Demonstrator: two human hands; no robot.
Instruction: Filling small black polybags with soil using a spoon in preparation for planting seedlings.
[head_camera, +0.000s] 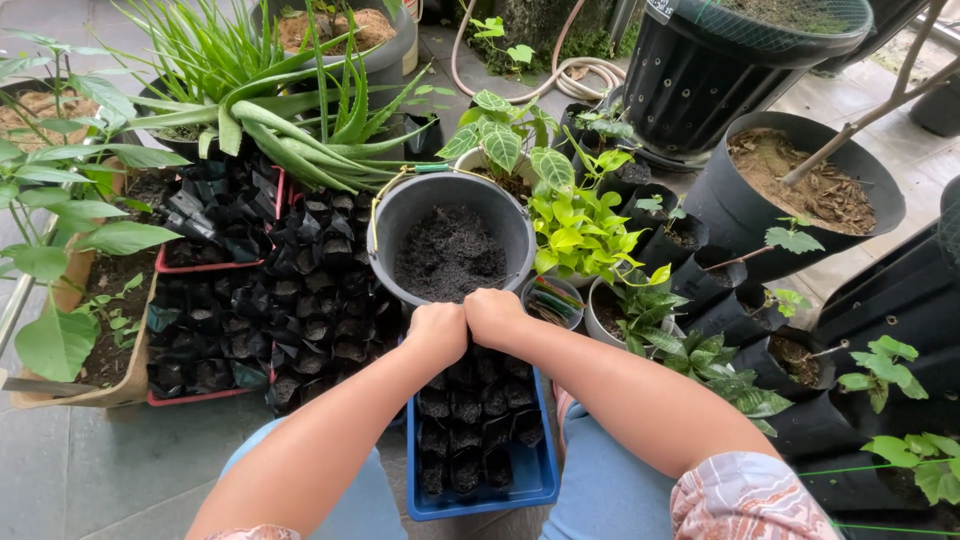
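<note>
Both hands meet at the near rim of a grey bucket (452, 243) that holds dark soil. The left hand (436, 331) and the right hand (494, 316) are curled into loose fists, knuckles up, pressed side by side and touching each other. Whether they grip something small between them cannot be told — the fingers are tucked under and hidden.

Directly below the bucket, between the person's knees, lies a blue tray (540, 470) packed with small black seedling bags (470, 420) filled with soil; the hands hover over its far end. To the left of the bucket stand many more empty black seedling bags (300, 330), some of them in a red tray (215, 265). Behind the bucket on the left, an aloe plant (300, 120) spreads long green leaves, one reaching the bucket's rim. To the right of the bucket grows a bright green leafy plant (580, 230), and just beside the bucket's lower right edge sits a small round container (553, 300) with coloured bits inside. Farther right — well apart from the bucket — stands a large black pot (800, 190) of brown soil with 1 thin stem. A coiled hose (575, 75) lies behind the bucket on the paved floor.
</note>
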